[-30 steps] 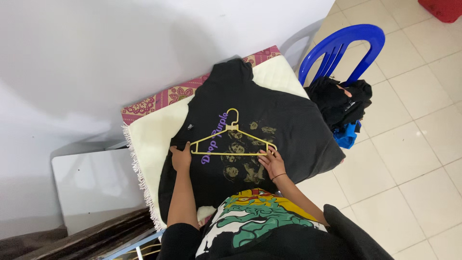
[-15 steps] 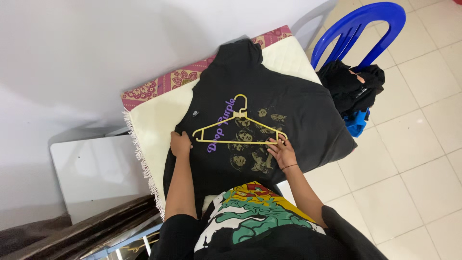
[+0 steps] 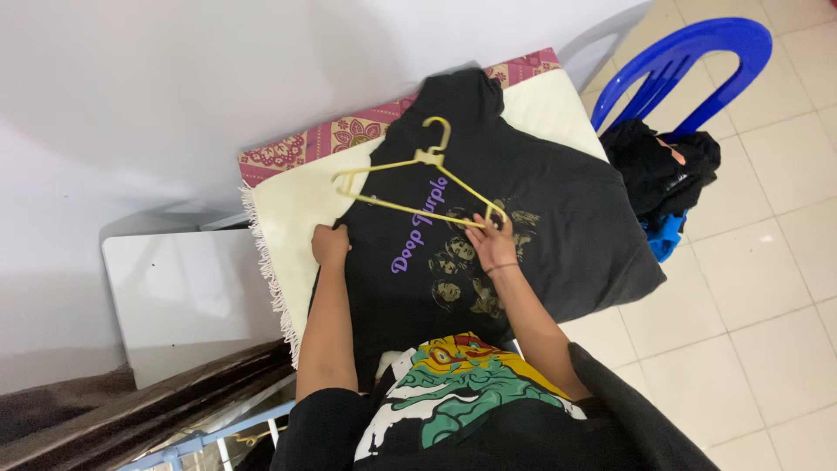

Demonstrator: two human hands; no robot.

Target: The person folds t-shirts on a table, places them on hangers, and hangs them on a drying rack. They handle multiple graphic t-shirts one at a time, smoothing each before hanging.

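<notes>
obs: black t-shirt point(image 3: 523, 235) lies spread flat, print side up, on a cream pad point(image 3: 301, 205) with a fringed edge toward 9 o'clock. purple lettering and a faded group print sit mid-chest. collar end points to 12 o'clock, hem end toward the person at 6 o'clock.

right hand point(image 3: 493, 246): fingers closed on the 4 o'clock end of a yellow plastic hanger point(image 3: 417, 179). the hanger sits tilted over the upper part of the shirt, hook at 12 o'clock, far arm reaching out past the shirt's edge over the cream pad at 10 o'clock. whether it rests on the cloth or is lifted off it: cannot tell.

left hand point(image 3: 330, 245): knuckles up, curled at the shirt's 9 o'clock edge, where black cloth meets cream pad. seems to pinch or press the edge; exact grip not visible.

surroundings: a patterned pink-red cloth point(image 3: 336, 139) shows under the pad along its 12 o'clock side, against a white wall. at 3 o'clock, just beside the pad, a blue plastic chair point(image 3: 697, 61) carries a heap of dark clothes point(image 3: 663, 170) with a blue piece underneath. at 9 o'clock, a white flat board point(image 3: 179, 296), with dark wooden slats at 7 o'clock. floor is pale tile from 3 to 5 o'clock.

obstructions: the person's own forearms cross the lower half of the shirt; their printed top hides the hem.
</notes>
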